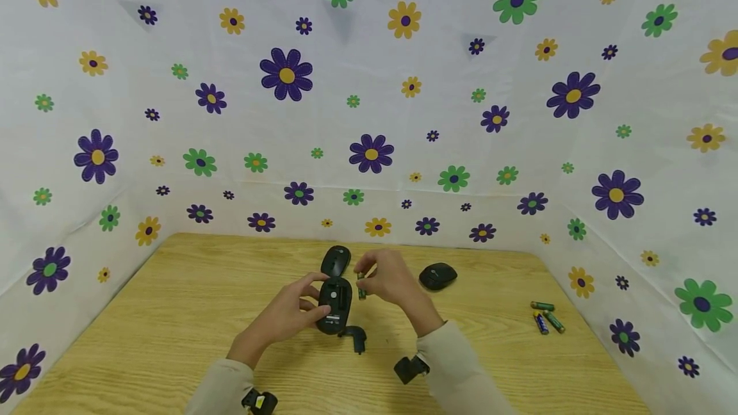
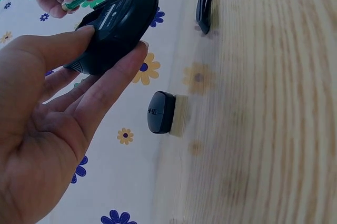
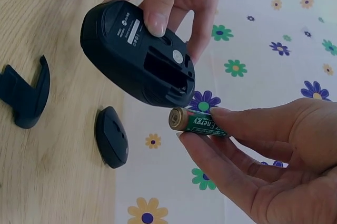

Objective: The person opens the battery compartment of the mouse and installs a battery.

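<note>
My left hand (image 1: 294, 310) grips a black computer mouse (image 1: 336, 319), its underside turned up and its battery slot uncovered. In the right wrist view the slot (image 3: 164, 71) shows as a dark hollow beside a round pale sticker. Between thumb and fingertips my right hand (image 1: 392, 277) pinches a green battery (image 3: 199, 122), close to the mouse but apart from it. The battery's flat end points toward the left in that view. A black battery cover (image 1: 356, 338) lies on the table just below the held mouse.
Another black mouse (image 1: 336, 260) sits behind the held one, and a third mouse (image 1: 438, 276) stands to the right. Several batteries (image 1: 553, 321), green and blue, lie at the table's right side. Flower-printed white cloth (image 1: 369, 114) encloses the wooden table (image 1: 190, 300).
</note>
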